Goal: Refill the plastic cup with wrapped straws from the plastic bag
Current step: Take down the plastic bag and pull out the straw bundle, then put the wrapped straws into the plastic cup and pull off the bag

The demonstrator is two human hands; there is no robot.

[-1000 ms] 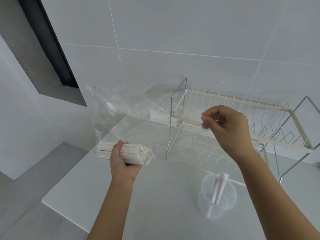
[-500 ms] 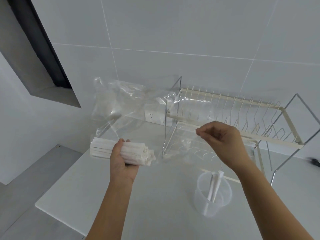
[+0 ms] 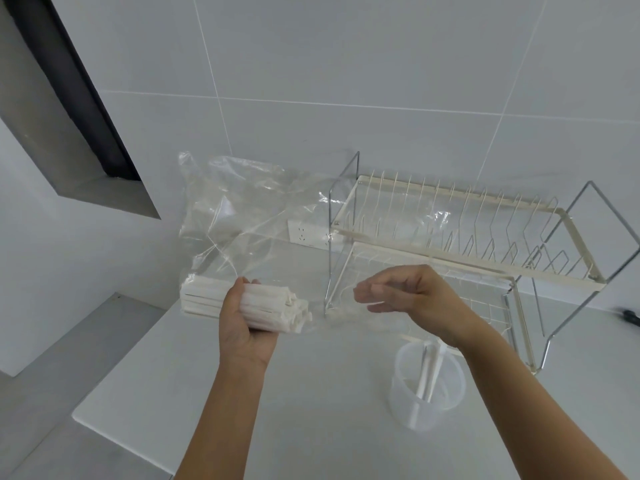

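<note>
The right hand (image 3: 412, 296) has come down. A second ago it was up high by the top bar of the dish rack (image 3: 464, 244), pinching the edge of the plastic bag (image 3: 242, 209). Now it is lower, closer to the bundle of wrapped straws (image 3: 273, 306), and its fingers have spread out a little, though a thin bit of bag may still lie between them. The bag was pulled flat and tight before. Now it is loose and crinkly, puffed up at the back and sagging toward the bench (image 3: 311, 393) under that hand.
</note>
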